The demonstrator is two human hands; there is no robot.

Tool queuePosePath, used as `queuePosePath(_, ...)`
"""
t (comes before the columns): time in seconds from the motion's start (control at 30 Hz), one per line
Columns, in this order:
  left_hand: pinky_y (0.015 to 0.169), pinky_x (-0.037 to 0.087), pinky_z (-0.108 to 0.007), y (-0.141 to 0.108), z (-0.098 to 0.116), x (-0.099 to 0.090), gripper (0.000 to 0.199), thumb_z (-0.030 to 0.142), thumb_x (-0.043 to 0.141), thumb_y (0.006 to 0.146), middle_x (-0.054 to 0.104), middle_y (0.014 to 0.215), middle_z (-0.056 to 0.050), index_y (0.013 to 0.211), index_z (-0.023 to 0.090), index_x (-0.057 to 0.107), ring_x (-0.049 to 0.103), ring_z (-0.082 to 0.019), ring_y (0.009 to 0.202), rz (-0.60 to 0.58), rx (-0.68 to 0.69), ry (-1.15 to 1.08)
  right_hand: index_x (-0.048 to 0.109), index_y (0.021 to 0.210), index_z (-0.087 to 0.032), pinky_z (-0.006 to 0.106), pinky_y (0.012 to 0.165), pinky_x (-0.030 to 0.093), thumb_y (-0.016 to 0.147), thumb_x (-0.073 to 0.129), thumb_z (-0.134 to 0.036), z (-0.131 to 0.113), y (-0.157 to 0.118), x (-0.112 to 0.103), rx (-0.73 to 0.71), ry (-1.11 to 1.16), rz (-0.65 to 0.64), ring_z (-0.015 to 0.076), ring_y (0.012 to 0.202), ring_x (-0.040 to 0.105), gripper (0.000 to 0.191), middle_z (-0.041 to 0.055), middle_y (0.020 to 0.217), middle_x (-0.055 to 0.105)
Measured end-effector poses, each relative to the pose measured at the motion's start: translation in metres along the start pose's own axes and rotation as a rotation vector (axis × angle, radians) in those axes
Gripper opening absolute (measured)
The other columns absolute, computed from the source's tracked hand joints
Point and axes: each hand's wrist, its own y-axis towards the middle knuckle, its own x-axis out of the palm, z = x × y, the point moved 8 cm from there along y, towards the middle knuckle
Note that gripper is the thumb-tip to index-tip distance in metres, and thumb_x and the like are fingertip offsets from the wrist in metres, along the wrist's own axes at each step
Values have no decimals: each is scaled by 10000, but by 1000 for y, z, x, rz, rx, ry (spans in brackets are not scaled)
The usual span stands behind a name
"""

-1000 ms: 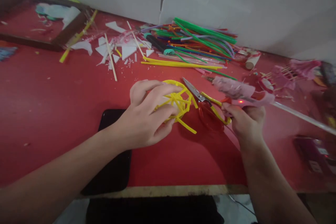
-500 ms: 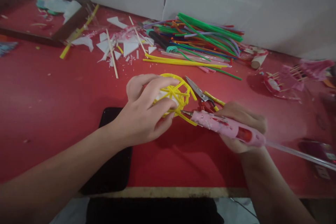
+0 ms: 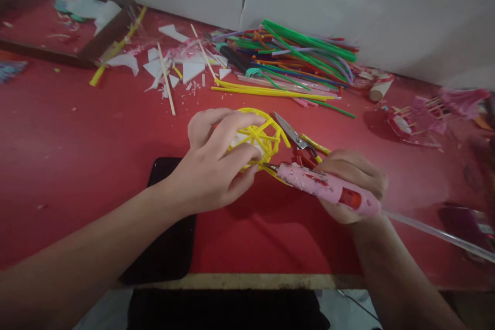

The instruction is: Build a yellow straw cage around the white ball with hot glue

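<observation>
My left hand (image 3: 220,157) is wrapped over a round lattice of yellow strips (image 3: 266,139) with something white inside it. In my right hand (image 3: 353,178) is a pink glue gun (image 3: 328,188), its metal tip at the lower edge of the lattice, near my left fingertips. A clear glue stick (image 3: 433,232) runs out of the gun's back end. Scissors (image 3: 296,136) lie just right of the lattice, their handles partly hidden by my right hand and the gun.
Coloured sticks (image 3: 301,56) are piled at the back, beside white scraps (image 3: 192,69). A dark frame (image 3: 104,36) lies back left, a black phone (image 3: 170,242) under my left forearm. Far right are a pink model (image 3: 425,113) and a dark object (image 3: 464,227).
My right hand and the glue gun have moved slightly left, bringing the tip closer to my left fingertips. My left hand and the yellow lattice have hardly moved.
</observation>
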Motion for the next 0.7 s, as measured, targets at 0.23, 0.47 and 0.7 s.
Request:
queuePosePath(0.23, 1064, 457, -647, 0, 0, 1, 50, 214, 596, 930, 551, 1437, -122, 970, 236, 617, 552, -368, 1269, -15, -5, -3, 620, 862, -237, 371, 607, 519, 822, 570, -169, 1, 2, 0, 35, 15, -9, 203, 672, 632, 93, 28, 731, 683)
queuePosePath(0.47, 1052, 450, -625, 0, 1, -1, 44, 223, 610, 927, 561, 1423, -101, 961, 250, 616, 538, -360, 1264, 5, 4, 31, 613, 883, -241, 357, 567, 512, 811, 576, -178, 2, 3, -2, 37, 11, 15, 194, 648, 618, 103, 24, 725, 666)
queuePosePath(0.7, 1055, 453, -630, 0, 1, -1, 48, 226, 602, 926, 555, 1431, -105, 962, 248, 627, 538, -360, 1262, 6, 6, 23, 607, 918, -257, 369, 583, 514, 825, 571, -236, 7, 1, -4, 94, 17, 5, 200, 643, 614, 102, 20, 732, 648)
